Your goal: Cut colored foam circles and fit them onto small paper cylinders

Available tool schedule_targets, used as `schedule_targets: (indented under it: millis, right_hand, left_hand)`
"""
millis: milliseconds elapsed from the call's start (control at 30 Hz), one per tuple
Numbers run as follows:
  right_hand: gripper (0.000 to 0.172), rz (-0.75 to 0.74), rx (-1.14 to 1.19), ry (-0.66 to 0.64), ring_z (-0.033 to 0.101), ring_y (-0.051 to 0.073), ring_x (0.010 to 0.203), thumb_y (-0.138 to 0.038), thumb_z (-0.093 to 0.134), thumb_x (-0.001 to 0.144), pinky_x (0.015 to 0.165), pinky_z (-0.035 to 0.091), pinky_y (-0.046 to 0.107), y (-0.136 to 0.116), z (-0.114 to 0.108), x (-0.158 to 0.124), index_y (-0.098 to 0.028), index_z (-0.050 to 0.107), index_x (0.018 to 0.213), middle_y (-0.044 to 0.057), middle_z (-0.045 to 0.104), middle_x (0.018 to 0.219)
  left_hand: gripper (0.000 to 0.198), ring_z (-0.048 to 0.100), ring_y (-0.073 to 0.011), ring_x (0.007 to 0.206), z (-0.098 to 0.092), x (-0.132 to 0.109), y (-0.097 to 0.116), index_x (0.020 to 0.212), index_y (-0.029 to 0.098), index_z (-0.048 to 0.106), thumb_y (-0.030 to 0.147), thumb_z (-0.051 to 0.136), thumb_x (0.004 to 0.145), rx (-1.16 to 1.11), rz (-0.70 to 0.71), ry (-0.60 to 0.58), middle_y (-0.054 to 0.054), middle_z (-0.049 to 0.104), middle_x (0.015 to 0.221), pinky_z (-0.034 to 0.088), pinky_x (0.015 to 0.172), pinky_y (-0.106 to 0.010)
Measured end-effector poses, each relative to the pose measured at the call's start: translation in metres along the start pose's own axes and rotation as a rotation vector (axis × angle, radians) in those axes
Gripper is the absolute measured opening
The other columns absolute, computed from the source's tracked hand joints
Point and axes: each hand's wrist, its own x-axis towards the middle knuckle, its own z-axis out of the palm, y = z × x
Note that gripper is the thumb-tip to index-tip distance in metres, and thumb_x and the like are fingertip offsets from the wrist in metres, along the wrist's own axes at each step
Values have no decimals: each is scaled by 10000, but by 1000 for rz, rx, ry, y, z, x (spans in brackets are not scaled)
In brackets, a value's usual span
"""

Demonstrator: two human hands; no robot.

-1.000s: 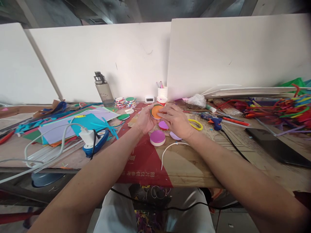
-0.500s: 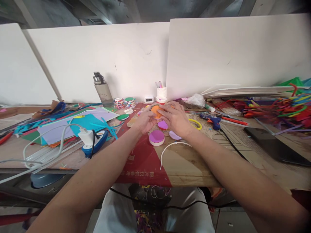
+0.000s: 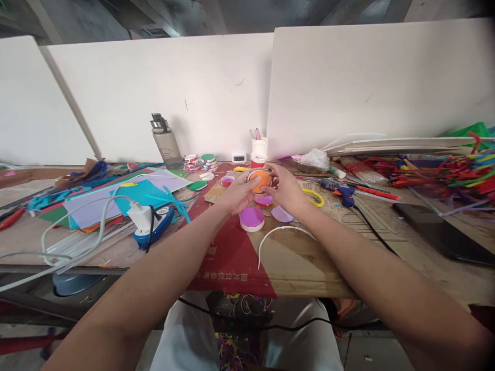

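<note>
Two bare hands meet over the worktop around one orange disc (image 3: 260, 183), a shallow round piece with a flat, smooth face and a pale rim, held tilted above the other rounds. The left hand (image 3: 236, 195) pinches it from the left, thumb laid across the orange face; the right hand (image 3: 289, 191) curls its fingers at the right edge, the thumb low on the rim.

Just below lie a purple-topped round (image 3: 251, 217) with a thick white side, a purple-and-red round (image 3: 264, 201) partly hidden by the hands, and a thin lilac disc (image 3: 282, 214). Nearer the body, a slim white strip (image 3: 266, 238) bows in an arc over creased brown-and-red cardboard (image 3: 305, 281). A glossy yellow ring (image 3: 317, 199) rests right of the right wrist.

Behind the hands stand a red paper cup (image 3: 258, 162) and ribbed, nested white cups (image 3: 260, 146). Left of these are a small boxy clock (image 3: 239, 158), stacked rounds (image 3: 208, 162), a flat green disc (image 3: 197, 185) and a cylindrical translucent bottle (image 3: 166, 145).

Farther out, smooth coloured sheets (image 3: 93, 207) overlap on the left; on the right are a blue glue gun (image 3: 344, 195), a crinkled clear bag (image 3: 315, 160) and a dark, flat slab (image 3: 444, 234).
</note>
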Motion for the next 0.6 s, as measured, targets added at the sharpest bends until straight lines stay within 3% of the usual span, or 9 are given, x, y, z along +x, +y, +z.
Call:
schedule_targets:
  millis: [167,300,467,600]
  right_hand:
    - [547,99,111,8,618,221,983,-179,710,708,818,528,374,-6,-3,2,-183,586,1241,106,655,1194]
    - [346,106,236,-54,639,197,966,-282,636,810,857,516,352,-11,-4,3,-166,642,1136,82,698,1113]
    - [271,159,103,-74,652,180,868,-226,628,818,806,514,327,-16,-8,4,-145,687,1070,72,737,1018]
    - [295,209,38,-170,664,178,905,-282,651,838,784,512,297,-11,-29,9,-155,693,1101,91,734,1090]
  left_hand:
    - [332,685,-170,875,1,1,0,1025,145,635,71,680,704,-37,-10,10,-53,718,956,545,899,-391]
    - [361,690,-190,931,4,-1,2,1054,134,658,73,678,699,30,-8,6,-80,725,989,550,876,-348]
    - [447,684,-206,969,7,-1,0,1068,146,647,27,669,638,64,-39,-5,-77,718,999,544,911,-378]
    - [391,671,-177,907,4,2,4,1020,148,611,20,606,651,105,-11,166,-58,685,993,563,886,-418]
